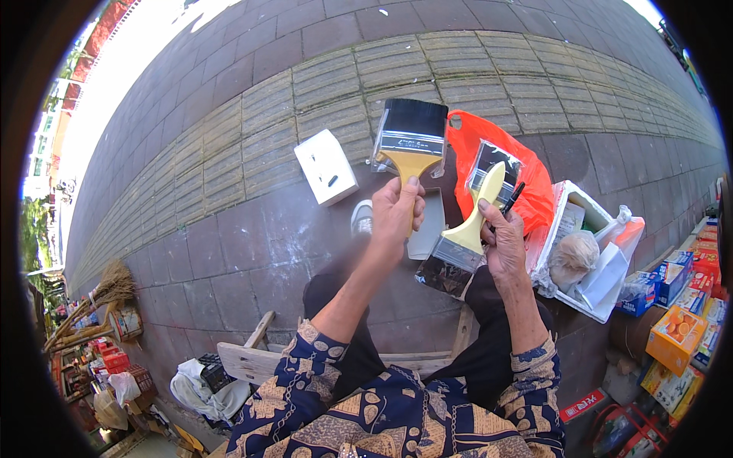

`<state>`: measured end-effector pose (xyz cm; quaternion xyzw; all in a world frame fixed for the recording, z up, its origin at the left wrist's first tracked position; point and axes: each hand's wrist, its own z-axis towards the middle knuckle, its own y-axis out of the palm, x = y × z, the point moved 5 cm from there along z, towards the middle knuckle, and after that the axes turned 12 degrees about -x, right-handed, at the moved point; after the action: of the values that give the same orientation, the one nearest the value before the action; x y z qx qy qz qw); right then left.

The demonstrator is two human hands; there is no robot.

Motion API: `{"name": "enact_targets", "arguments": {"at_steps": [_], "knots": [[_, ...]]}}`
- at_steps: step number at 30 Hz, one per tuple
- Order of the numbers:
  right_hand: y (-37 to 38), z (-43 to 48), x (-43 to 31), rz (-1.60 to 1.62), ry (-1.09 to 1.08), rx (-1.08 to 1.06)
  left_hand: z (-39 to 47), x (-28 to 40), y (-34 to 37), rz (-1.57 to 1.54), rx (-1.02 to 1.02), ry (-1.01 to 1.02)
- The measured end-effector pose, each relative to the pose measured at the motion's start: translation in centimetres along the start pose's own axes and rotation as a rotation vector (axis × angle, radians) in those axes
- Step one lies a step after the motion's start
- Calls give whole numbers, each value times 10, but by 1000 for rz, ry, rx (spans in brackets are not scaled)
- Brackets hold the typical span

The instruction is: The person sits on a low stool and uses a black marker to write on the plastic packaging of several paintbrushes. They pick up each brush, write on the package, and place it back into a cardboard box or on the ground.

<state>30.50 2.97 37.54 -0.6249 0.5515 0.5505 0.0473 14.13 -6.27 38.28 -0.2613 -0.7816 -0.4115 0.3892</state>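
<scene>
My left hand (398, 209) grips the yellow handle of a wide flat paintbrush (409, 143), its black bristles pointing away from me. Clear plastic wrap shows around its metal band. In my right hand (505, 243) is another yellow-handled paintbrush (458, 246), handle up and wrapped dark bristles towards my knees. A black marker pen (514, 197) sticks up from the same hand. Just beyond it, a plastic-wrapped brush (491, 153) shows in front of a red plastic bag (529, 163); whether my right hand also holds it, I cannot tell.
A white box (326, 166) stands on the paving, and an open grey-white carton (428, 226) lies between my feet. At right, a white foam box (547, 240) holds bags and paper. Coloured cartons (677, 338) line the right side. A straw broom (114, 283) leans at left.
</scene>
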Motion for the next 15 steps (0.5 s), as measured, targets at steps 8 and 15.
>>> {"name": "enact_targets", "arguments": {"at_steps": [8,15], "knots": [[1,-1,2,1,7,0,0,0,0,5,-2,-8],[5,-1,1,-16,6,-1,-1,2,1,7,1,13]]}}
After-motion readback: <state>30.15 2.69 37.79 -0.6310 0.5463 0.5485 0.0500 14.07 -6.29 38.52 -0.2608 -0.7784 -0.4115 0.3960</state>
